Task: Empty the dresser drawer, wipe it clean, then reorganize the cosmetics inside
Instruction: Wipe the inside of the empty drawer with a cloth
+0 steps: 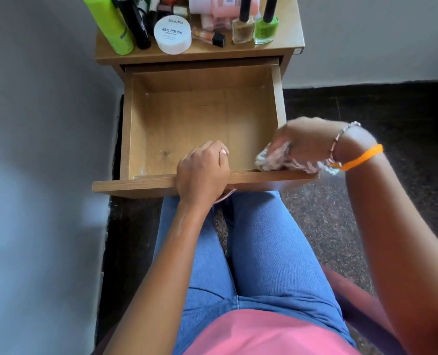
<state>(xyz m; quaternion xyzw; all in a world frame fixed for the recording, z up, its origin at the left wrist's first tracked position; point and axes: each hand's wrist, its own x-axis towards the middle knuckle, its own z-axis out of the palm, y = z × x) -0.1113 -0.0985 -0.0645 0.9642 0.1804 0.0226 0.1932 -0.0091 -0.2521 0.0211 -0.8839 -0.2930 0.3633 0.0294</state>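
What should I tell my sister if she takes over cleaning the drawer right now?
Left hand grips the drawer's front edge, holding it steady.
Right hand holds a cloth at the drawer's front right corner.
Drawer is pulled out and emptied; a dark spot shows on the bottom near the front left.
Cosmetics stand on the dresser top: nail polish jar, green spray can, green polish bottle and others.
Done: emptying. Left: finish wiping, then put the cosmetics back neatly.
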